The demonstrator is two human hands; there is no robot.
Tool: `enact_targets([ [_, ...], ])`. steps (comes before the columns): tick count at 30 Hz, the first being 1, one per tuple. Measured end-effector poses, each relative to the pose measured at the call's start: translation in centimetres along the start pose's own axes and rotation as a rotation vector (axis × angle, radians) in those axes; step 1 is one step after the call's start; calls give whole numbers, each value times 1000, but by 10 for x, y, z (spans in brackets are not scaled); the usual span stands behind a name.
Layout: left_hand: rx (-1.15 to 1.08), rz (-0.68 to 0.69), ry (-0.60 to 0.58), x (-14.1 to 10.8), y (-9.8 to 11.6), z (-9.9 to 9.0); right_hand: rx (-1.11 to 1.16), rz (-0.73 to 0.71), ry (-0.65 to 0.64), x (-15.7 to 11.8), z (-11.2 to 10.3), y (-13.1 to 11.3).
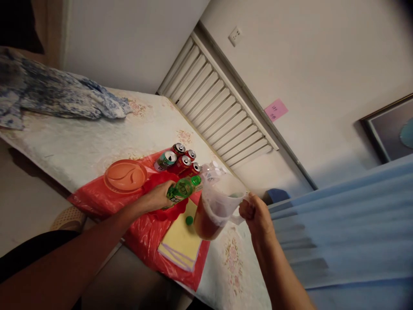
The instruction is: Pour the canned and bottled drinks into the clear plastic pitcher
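Note:
My left hand (160, 196) is wrapped round a green plastic bottle (182, 189), which leans toward the pitcher and has no cap on its mouth. In my right hand (255, 212) is the handle of a clear plastic pitcher (213, 213), part full of a brown liquid. A green bottle cap (189, 220) lies on a folded yellow cloth (180, 241) between the two. Beside my left hand is a red dish (155, 181), partly hidden by the hand and bottle. Several opened drink cans (185, 163) stand behind the bottle.
An orange lid or plate (125, 175) lies on the red plastic sheet (142, 245) at the left. Clear cups (213, 170) stand behind the pitcher. A patterned cloth (64, 92) covers the table's far left. A radiator (219, 99) and blue curtain (348, 228) border the table.

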State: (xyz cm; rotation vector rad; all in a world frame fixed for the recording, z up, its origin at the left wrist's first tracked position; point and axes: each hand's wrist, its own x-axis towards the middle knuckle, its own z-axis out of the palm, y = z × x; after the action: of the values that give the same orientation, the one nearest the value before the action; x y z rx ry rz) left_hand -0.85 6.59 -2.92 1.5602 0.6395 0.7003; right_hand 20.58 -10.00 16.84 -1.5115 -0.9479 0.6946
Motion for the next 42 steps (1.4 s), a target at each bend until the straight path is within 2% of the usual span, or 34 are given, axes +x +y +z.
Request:
enact_targets([
  [4, 29, 27, 5, 1, 2, -3, 90, -17, 25, -1, 7, 5],
  [9, 60, 33, 112, -4, 19, -9, 200, -12, 91, 0, 14, 12],
  [14, 90, 91, 219, -13, 33, -17, 242, -18, 102, 2, 19, 21],
  [20, 25, 115, 333, -19, 30, -28, 270, -73, 137, 7, 34, 38],
  [31, 31, 125, 544, -29, 33, -42, 352, -100, 178, 21, 84, 76],
  [35, 16, 126, 578, -31, 34, -44, 398, -59, 165, 25, 94, 87],
  [42, 22, 110, 606, -34, 36, -46, 345, -51, 115, 29, 101, 93],
])
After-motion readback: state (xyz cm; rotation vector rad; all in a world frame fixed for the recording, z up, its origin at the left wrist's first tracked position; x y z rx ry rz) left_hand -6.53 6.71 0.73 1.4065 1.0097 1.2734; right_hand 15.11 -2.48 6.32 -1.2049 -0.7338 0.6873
